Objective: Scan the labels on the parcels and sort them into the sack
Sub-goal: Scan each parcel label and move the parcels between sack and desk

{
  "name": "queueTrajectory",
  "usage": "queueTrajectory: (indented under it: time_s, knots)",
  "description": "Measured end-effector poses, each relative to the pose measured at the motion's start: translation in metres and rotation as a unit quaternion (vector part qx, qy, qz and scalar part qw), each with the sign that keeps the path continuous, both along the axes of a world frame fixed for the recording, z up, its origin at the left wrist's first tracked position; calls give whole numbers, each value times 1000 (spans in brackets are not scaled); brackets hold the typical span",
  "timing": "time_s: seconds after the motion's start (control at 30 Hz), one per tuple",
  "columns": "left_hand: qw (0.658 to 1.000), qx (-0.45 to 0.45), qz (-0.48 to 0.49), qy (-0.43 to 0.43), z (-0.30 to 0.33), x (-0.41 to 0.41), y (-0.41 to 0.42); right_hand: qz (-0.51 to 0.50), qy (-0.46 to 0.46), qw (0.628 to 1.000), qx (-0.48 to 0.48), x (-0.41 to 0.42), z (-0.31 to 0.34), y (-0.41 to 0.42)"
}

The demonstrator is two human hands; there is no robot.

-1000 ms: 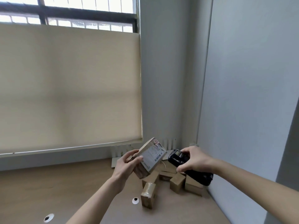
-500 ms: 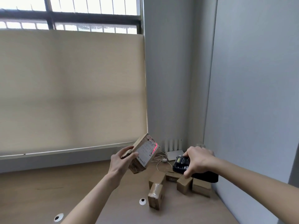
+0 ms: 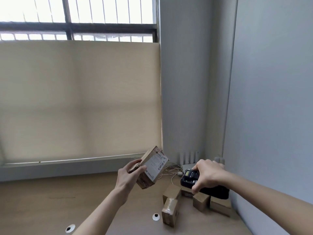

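Observation:
My left hand [image 3: 129,173] grips a small cardboard parcel [image 3: 152,167] in the air, tilted, its white barcode label turned toward the right. My right hand [image 3: 208,173] holds a black handheld scanner [image 3: 191,178] to the right of the parcel, its lit screen facing up. Several more small cardboard parcels [image 3: 171,209] lie on the wooden table [image 3: 50,200] below and between my hands, near the right wall. No sack is in view.
White cables [image 3: 171,172] and a white device [image 3: 188,158] sit in the far corner. Two round cable holes [image 3: 156,216] are in the tabletop. A window with a beige blind [image 3: 79,102] is ahead; a grey wall [image 3: 271,116] closes the right side.
The red scan light seen on the label half a second ago is gone. The view has tilted up and both hands sit slightly lower and farther apart in the frame.

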State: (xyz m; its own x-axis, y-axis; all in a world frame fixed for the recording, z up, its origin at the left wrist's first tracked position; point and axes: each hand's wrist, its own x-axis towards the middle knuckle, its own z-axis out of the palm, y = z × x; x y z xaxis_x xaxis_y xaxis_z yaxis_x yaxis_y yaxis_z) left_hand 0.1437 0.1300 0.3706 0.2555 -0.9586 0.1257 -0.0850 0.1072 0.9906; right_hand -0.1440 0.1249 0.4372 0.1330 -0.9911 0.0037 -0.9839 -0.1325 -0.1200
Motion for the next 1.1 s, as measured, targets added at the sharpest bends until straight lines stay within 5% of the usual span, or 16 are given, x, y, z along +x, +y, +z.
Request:
queueTrajectory:
  time_s: [0.23,0.47,0.77,1.1]
  knots:
    - [1000,-4,19,21,-2,6,24,16,-44,999,21,7,-5,11]
    - [994,15,32,103,-16,32,76,106,-308,937,127,61,-21,21]
    - [989,52,65,119,-23,160,192,259,-383,863,203,235,-20,92]
    - [966,78,237,63,-25,382,418,402,-379,788,271,501,-32,245]
